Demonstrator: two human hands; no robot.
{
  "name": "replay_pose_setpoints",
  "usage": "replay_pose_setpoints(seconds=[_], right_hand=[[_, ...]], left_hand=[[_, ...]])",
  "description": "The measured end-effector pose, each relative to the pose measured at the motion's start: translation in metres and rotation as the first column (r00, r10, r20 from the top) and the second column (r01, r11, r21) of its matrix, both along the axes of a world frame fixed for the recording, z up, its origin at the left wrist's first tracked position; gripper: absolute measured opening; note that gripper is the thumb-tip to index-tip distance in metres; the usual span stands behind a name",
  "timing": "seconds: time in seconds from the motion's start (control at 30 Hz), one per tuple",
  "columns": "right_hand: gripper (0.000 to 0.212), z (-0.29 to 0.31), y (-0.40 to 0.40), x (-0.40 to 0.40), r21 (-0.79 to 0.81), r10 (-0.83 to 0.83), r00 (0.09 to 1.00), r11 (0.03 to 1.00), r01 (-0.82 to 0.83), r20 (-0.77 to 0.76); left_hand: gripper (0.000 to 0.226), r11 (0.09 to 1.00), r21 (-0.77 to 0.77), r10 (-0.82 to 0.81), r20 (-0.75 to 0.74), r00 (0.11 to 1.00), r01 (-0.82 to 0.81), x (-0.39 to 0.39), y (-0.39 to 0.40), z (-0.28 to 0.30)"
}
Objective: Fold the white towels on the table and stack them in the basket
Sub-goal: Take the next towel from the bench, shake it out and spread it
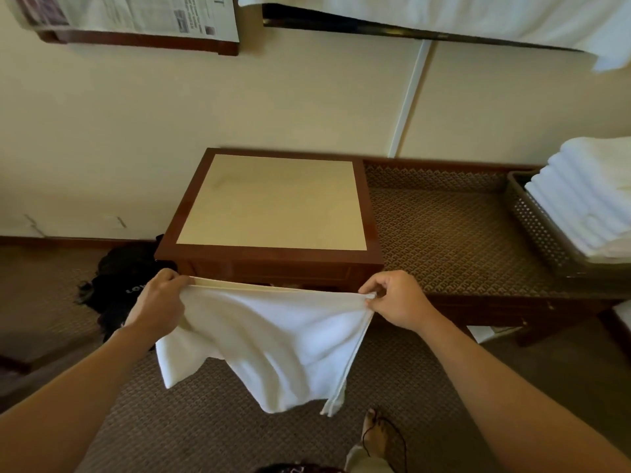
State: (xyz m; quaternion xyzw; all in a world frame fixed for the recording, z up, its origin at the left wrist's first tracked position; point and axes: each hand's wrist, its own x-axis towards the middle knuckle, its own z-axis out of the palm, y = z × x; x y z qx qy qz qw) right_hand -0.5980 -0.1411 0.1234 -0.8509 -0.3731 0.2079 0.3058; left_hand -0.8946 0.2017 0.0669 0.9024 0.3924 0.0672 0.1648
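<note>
the left hand (pixel 160 298) and right hand (pixel 392 297) each pinch a top corner of the white towel (pixel 273 343), stretching it taut in the air before the surface (pixel 273 203), likely to square it for folding; the basket (pixel 539 223) already holds a folded stack.

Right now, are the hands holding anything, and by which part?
Yes. Both hold one white towel by its top edge: the left hand grips the left corner, the right hand pinches the right corner. The rest hangs free in front of the table.
</note>
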Motion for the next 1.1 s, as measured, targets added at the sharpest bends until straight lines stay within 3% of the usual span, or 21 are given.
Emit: replay_pose_setpoints(seconds=[0.23, 0.43, 0.63, 0.83, 1.1], right_hand=[[0.041, -0.007, 0.004, -0.007, 0.029, -0.194, 0.968, 0.979, 0.201, -0.159], [0.035, -0.009, 0.003, -0.01, 0.111, -0.328, 0.907, 0.924, 0.366, -0.263], [0.038, -0.018, 0.0, -0.009, 0.212, -0.383, 0.89, 0.875, 0.435, -0.249], [0.04, -0.015, -0.005, -0.015, 0.327, -0.211, 0.977, 0.924, 0.199, 0.001], [0.026, -0.016, -0.01, -0.019, 0.173, -0.132, 0.981, 0.973, 0.156, -0.142]], left_hand=[[0.038, 0.996, -0.069, -0.059, -0.023, 0.998, 0.058, -0.006, -0.004, -0.017], [0.033, 0.995, -0.068, -0.078, 0.017, 0.997, 0.079, 0.0, -0.011, -0.023], [0.025, 0.973, -0.174, -0.159, -0.036, 0.987, 0.151, 0.008, -0.026, -0.025], [0.031, 0.961, -0.2, -0.192, 0.018, 0.981, 0.192, 0.016, -0.036, -0.026], [0.028, 0.987, -0.125, -0.08, 0.155, 0.985, 0.1, 0.029, -0.036, -0.015]])
